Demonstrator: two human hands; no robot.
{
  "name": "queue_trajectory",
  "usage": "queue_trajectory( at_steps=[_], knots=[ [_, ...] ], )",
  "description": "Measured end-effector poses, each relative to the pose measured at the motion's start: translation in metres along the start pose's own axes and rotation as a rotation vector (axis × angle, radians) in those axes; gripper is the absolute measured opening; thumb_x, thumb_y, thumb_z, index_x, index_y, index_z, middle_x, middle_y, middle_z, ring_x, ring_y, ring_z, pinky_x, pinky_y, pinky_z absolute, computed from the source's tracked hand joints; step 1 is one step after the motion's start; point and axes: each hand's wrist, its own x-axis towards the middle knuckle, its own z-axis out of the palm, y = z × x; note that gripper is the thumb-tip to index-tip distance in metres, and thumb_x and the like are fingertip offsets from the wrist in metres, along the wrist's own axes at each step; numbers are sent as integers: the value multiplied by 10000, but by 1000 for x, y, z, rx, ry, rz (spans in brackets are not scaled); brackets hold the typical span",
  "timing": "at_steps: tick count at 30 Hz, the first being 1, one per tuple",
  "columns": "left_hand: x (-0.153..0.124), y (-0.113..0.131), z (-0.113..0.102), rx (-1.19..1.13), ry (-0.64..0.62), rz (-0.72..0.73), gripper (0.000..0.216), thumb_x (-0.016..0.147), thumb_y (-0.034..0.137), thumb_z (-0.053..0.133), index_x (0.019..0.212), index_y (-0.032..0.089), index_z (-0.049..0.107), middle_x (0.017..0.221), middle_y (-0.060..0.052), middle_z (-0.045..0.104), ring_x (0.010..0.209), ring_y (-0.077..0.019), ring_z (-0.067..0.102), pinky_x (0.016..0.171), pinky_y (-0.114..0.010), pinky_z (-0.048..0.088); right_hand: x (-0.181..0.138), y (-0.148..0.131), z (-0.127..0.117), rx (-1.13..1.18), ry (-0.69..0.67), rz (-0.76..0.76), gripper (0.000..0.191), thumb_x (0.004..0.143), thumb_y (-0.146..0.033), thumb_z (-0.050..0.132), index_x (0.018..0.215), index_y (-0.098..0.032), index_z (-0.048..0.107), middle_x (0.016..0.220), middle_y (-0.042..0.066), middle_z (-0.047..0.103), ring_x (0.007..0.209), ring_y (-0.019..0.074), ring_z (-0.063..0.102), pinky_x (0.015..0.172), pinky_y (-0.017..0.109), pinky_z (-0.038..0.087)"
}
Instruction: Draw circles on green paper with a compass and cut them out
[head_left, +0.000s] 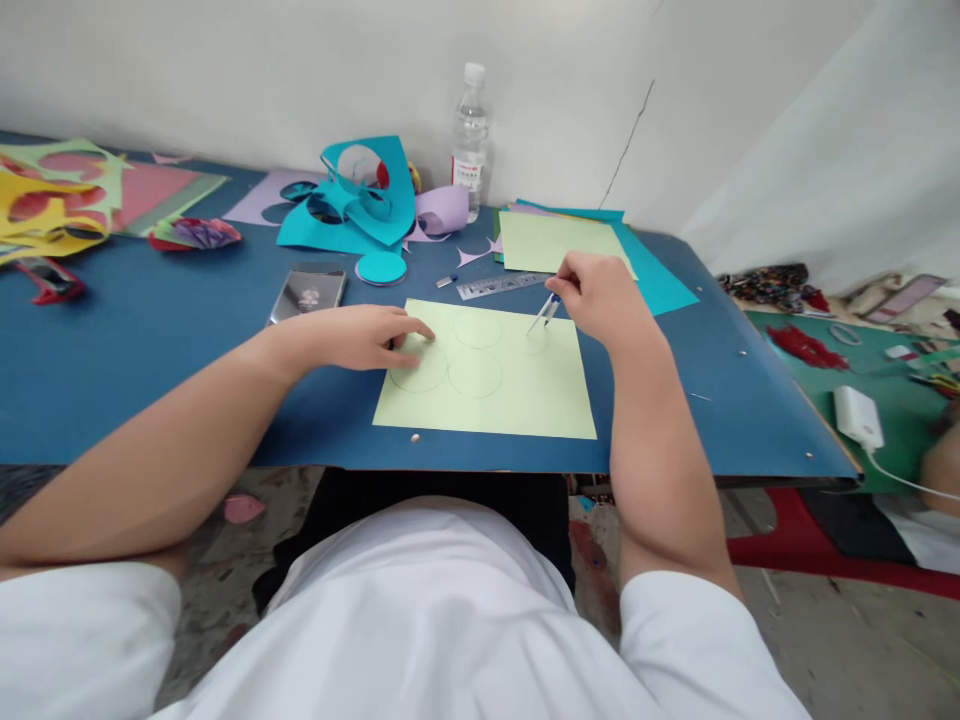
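Observation:
A pale green sheet of paper lies on the blue table in front of me, with several faint circles drawn on it. My left hand lies flat on the sheet's left edge, fingers stretched out, pressing it down. My right hand pinches the top of a drawing compass, whose legs touch the paper's upper right part. A clear ruler lies just beyond the sheet.
A phone lies left of the sheet, a teal paper disc and teal cut-outs behind it. A water bottle stands at the wall. More coloured sheets lie far right; paper scraps far left. A white charger sits on a green mat at right.

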Motion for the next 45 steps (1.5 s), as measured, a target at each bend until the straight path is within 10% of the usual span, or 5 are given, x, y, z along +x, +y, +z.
queue_trajectory(
  at_steps=[45],
  knots=[
    [0,-4,1,7,18,18,724,1184,596,615,1799,237,747,1340,-171,848,1002,-317,814,917,-354,573,-19,-45,3,-299,-102,38,313,1309,-322,569,1266,-199,853,1157,221,862,1023,366,798,783,403,421]
  ],
)
